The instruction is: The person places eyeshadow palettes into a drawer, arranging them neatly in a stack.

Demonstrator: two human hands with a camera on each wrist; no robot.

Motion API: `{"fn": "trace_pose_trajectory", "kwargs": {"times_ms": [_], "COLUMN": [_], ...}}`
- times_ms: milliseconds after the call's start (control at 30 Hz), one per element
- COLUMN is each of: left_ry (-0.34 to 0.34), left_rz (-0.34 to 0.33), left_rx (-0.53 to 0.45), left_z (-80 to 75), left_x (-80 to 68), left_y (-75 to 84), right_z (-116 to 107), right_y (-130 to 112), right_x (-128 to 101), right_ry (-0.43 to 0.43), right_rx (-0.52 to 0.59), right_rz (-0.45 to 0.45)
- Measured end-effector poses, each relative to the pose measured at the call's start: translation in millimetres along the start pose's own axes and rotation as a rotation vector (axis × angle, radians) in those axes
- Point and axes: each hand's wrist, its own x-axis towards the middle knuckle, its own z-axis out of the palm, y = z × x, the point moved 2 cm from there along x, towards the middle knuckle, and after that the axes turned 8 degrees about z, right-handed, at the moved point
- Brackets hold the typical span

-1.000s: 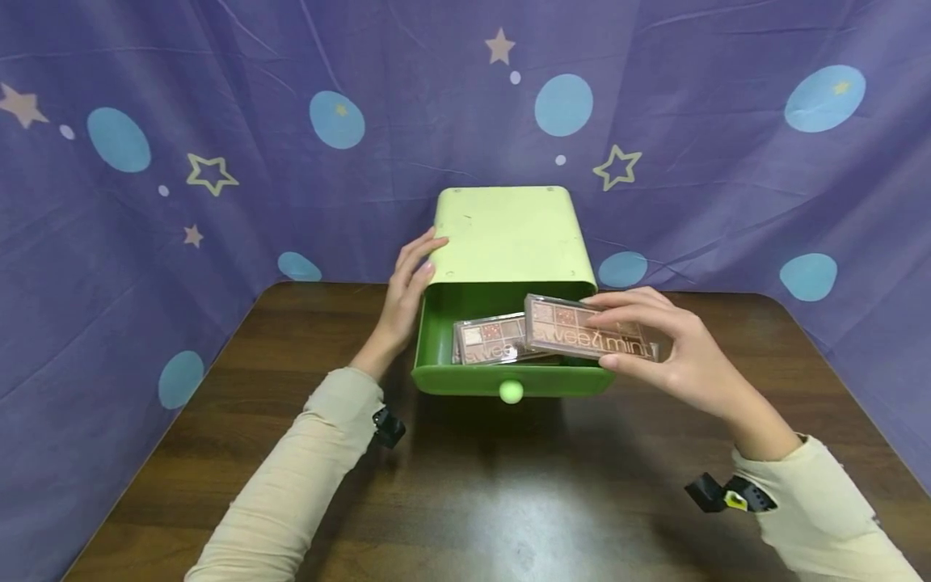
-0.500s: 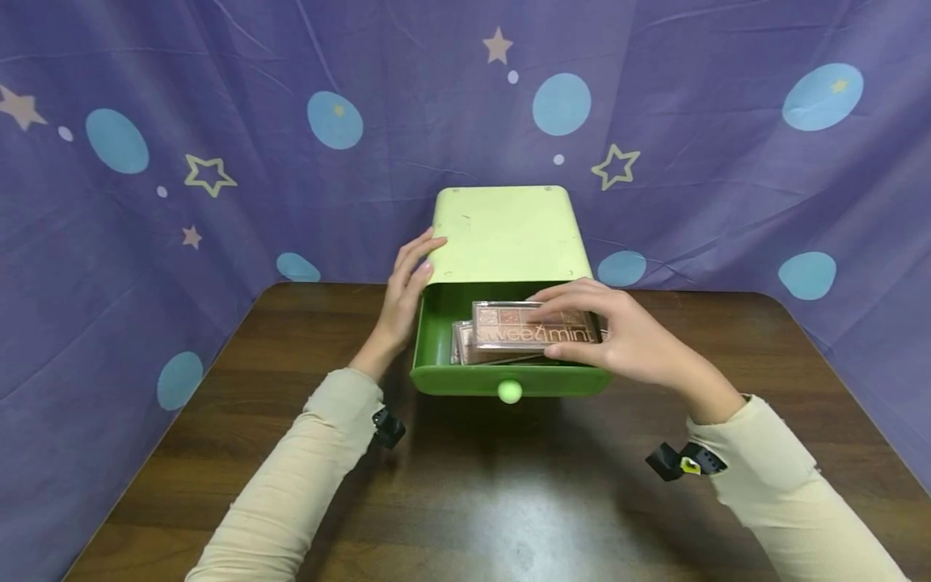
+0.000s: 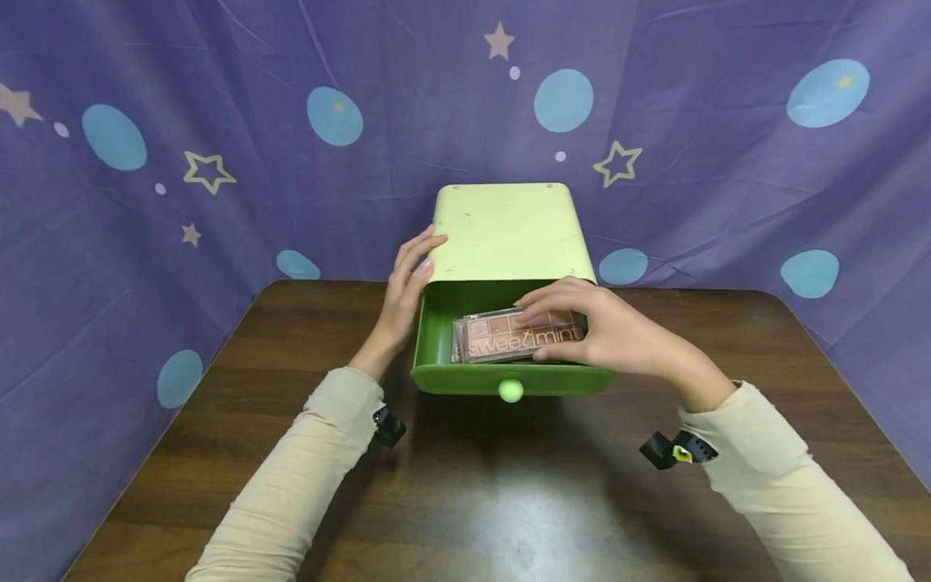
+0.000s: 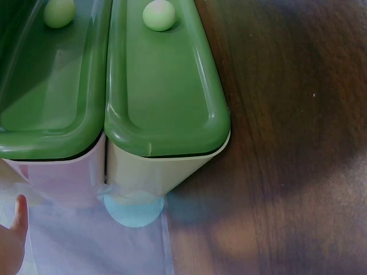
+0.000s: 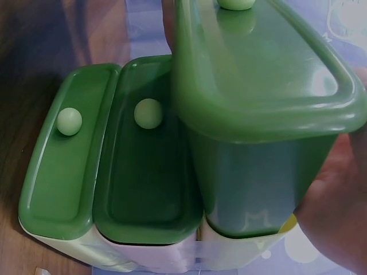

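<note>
— Palette position?
— Inside the open top drawer; my right hand pinched it, left hand lay flat against the cabinet. I judged laying it level best.

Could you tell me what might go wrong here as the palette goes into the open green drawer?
The clear-lidded eyeshadow palette lies on another palette, so the stack may stand too high and catch the pale green cabinet on closing. The right hand grips it inside the open green plastic drawer; fingers could get pinched. The left hand only rests against the cabinet, which might slide.
</note>
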Motion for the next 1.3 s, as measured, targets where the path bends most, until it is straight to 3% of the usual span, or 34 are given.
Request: {"fn": "trace_pose_trajectory", "kwargs": {"times_ms": [500, 667, 933, 1167, 1300], "left_ry": [0.010, 0.014, 0.011, 0.019, 0.024], "left_rz": [0.004, 0.007, 0.002, 0.034, 0.049], "left_rx": [0.003, 0.007, 0.007, 0.006, 0.017], "left_z": [1.0, 1.1, 2.3, -1.0, -2.8], "left_x": [0.8, 0.9, 0.6, 0.5, -1.2], "left_y": [0.0, -0.2, -0.5, -32.6, -42.1], "right_z": [2, 2, -7, -19, -25], "right_y": [3, 5, 10, 22, 36], "right_x": [3, 1, -19, -47, -63], "right_ry": [-0.051, -0.031, 0.162, 0.323, 0.383], "right_rx": [-0.030, -0.003, 0.109, 0.121, 0.126], "right_rz": [0.058, 0.057, 0.011, -0.016, 0.011]}}
